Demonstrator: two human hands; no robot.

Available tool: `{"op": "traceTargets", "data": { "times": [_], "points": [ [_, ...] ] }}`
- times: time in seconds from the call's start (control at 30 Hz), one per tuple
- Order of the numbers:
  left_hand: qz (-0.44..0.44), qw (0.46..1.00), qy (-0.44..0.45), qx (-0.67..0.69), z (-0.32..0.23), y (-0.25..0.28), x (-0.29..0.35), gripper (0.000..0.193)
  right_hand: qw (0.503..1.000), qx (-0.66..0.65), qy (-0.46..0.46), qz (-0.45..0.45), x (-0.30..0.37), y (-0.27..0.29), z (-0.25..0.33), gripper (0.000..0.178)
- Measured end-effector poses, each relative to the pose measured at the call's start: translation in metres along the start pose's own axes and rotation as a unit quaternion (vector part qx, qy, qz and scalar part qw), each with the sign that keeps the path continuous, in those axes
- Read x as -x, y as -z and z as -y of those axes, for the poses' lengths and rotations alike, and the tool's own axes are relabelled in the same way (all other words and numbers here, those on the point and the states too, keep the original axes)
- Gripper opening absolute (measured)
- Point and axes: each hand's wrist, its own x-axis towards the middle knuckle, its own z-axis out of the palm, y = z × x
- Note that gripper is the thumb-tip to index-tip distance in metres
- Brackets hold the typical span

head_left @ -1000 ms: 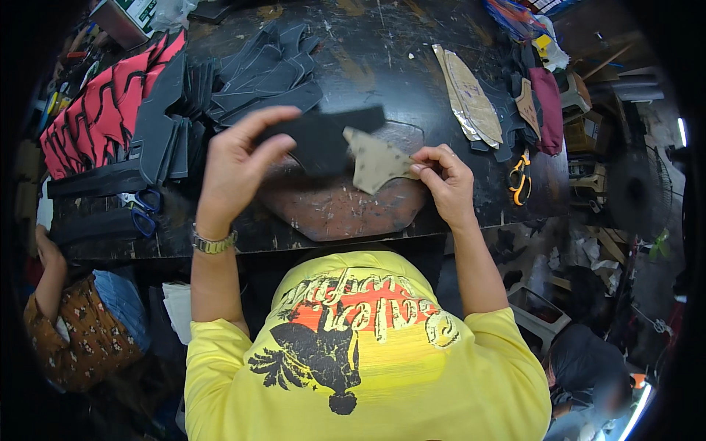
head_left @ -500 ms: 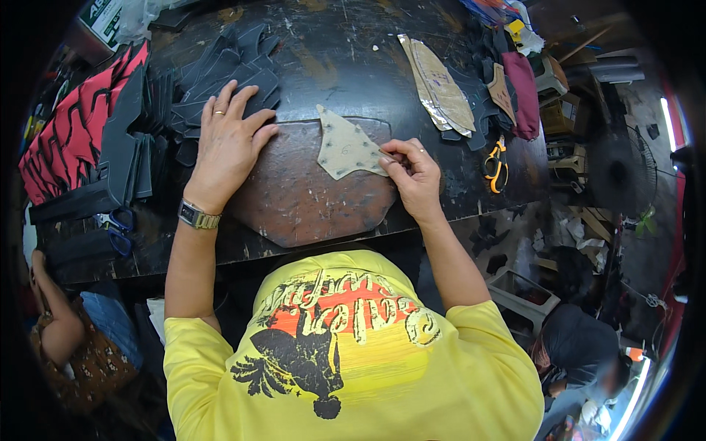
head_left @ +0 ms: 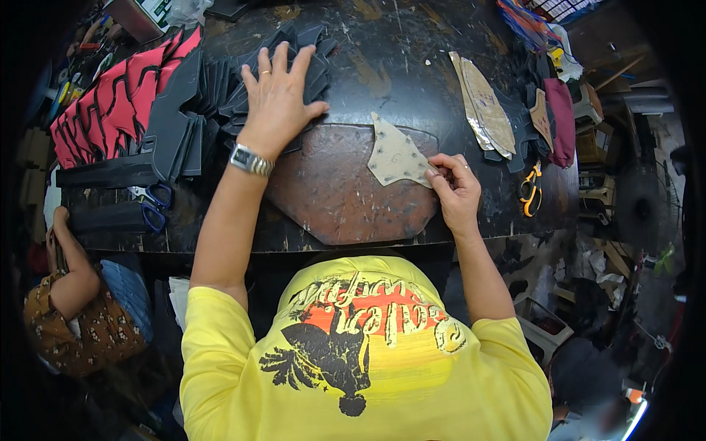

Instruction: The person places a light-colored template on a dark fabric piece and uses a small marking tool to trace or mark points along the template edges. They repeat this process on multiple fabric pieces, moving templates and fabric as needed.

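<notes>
My left hand (head_left: 281,95) is open, its fingers spread over a pile of black cut pieces (head_left: 315,73) on the dark table. I cannot tell how firmly it touches them. My right hand (head_left: 457,191) pinches the lower right corner of a grey-beige pattern template (head_left: 397,153), an angular card shape with dark spots along its edges. That template lies over a worn brown board (head_left: 331,198) at the table's near edge, with its pointed end away from me.
Red pieces with black edging (head_left: 103,110) and stacked black pieces (head_left: 173,121) fill the left, near blue-handled scissors (head_left: 156,206). Long brown templates (head_left: 485,103) and orange-handled scissors (head_left: 531,189) lie right. Another person's arm (head_left: 77,257) is at the lower left.
My left hand has moved farther forward onto the black pile, its fingers spreading wider. My right hand keeps its pinch on the template. The whole view has shifted.
</notes>
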Motion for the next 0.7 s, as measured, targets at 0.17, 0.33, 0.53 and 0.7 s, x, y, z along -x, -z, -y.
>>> {"op": "traceTargets", "data": {
  "times": [0.17,0.33,0.53,0.7],
  "points": [
    [0.058,0.997,0.037,-0.039,0.001,-0.002,-0.021,0.084,1.000,0.002,0.012,-0.014,0.000,0.000,-0.001,0.017],
    [-0.013,0.988,-0.100,0.121,-0.042,0.010,0.004,0.069,0.994,-0.061,-0.078,0.055,-0.004,0.017,0.002,0.018],
    [0.161,0.950,-0.137,0.230,-0.069,0.011,0.035,0.054,0.972,-0.005,-0.185,0.146,-0.012,0.088,0.008,0.017],
    [0.163,0.938,-0.147,0.269,-0.066,-0.001,0.039,0.051,0.961,0.064,-0.254,0.088,-0.006,0.143,0.010,0.017]
  ]
}}
